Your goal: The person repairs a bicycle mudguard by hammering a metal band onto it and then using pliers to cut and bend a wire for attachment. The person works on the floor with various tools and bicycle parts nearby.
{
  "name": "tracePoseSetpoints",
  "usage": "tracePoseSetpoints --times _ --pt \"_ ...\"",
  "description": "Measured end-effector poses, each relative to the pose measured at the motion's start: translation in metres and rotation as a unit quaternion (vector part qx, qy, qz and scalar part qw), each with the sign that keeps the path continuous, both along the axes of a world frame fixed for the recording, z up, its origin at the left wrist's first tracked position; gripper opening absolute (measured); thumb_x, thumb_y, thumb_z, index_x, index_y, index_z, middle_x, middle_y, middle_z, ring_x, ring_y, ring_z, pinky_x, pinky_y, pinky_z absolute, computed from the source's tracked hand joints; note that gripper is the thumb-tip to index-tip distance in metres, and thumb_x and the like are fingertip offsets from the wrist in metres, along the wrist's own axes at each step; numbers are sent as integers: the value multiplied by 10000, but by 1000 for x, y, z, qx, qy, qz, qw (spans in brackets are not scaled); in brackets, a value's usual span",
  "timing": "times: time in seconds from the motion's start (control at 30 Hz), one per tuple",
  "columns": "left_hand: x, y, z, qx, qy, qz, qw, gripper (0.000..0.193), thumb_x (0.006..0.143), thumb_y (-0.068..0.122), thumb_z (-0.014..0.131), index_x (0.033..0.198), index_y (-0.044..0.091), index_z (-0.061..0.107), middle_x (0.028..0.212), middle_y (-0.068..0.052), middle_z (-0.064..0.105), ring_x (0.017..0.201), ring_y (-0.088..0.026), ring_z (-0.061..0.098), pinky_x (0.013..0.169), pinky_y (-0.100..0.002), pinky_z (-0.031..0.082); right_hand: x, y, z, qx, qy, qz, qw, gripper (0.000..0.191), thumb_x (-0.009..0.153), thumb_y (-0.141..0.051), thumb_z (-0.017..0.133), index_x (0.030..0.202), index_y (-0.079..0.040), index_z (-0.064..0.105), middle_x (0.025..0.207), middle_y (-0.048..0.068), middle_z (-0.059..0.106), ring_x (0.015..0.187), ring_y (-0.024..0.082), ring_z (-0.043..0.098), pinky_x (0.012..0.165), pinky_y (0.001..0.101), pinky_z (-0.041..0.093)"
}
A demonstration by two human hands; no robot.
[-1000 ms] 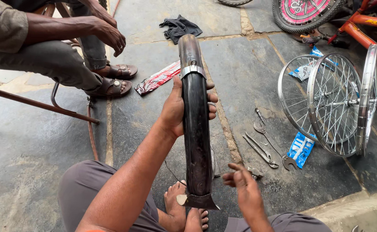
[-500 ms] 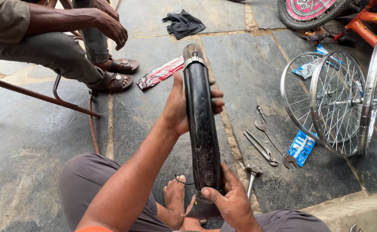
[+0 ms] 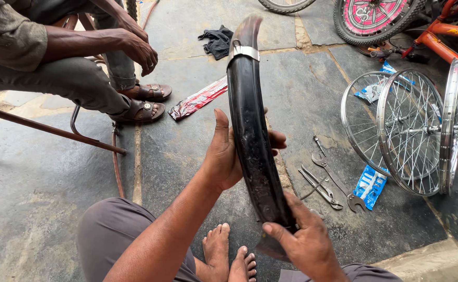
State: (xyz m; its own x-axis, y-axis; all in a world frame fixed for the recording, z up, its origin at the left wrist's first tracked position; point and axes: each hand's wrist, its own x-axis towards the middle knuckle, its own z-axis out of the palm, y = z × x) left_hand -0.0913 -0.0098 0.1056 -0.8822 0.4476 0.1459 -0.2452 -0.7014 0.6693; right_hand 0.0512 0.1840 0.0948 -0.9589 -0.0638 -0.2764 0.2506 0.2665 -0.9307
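A curved black mudguard [image 3: 250, 130] is gripped at its middle by the left hand [image 3: 228, 154] and at its near end by the right hand [image 3: 301, 241]; 2 spoked wheels [image 3: 406, 130] stand nearby.

A red-and-silver wrapper [image 3: 197, 98] lies on the floor; blue-and-white packets [image 3: 371, 185] [image 3: 371, 90] lie by the wheels.

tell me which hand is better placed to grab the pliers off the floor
Right, probably. The right hand grips the black mudguard's near end, just beside the pliers on the stone floor. The left hand wraps the mudguard's middle, on its far side from them.
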Motion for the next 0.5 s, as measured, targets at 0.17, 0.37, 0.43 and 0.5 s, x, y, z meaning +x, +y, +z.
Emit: tracePoseSetpoints --times 0.17,0.37,0.43,0.5 --pt "-5 -19 -8 -310 -4 290 905 801 932 733 325 1362 81 508 1212 -186 665 1103 -293 668 941 -446 568 -19 51 -22 390 110 68 912 592 898 -332 776 1465 -349 610 916 28 728 668 169 666 591 316 579" --pt "21 -40 -47 -613 440 345 558 520 912 428 794 1237 72 600 1240 -146 597 1255 -297 540 1082 -443 446 -39 128 -79 575 401 94 707 420 865 -66 647 1220 -282 706 1001 -37 716 929 217 650 742 407 518" --pt "20 -27 -61 -656 543 242 465 708 717 442 852 1269 69 614 1266 -165 608 1263 -328 532 1062 -465 422 -45 148 -100 587 448 136 660 437 872 -79 640 1256 -277 702 1032 -16 700 935 214 643 755 394 518" --pt "15 -11 -77 -699 603 179 340 954 456 520 864 1256 67 612 1264 -179 620 1230 -339 547 1037 -475 408 -52 165 -122 594 468 181 629 441 871 -116 630 1280 -267 699 1058 11 687 939 222 636 788 398 519"
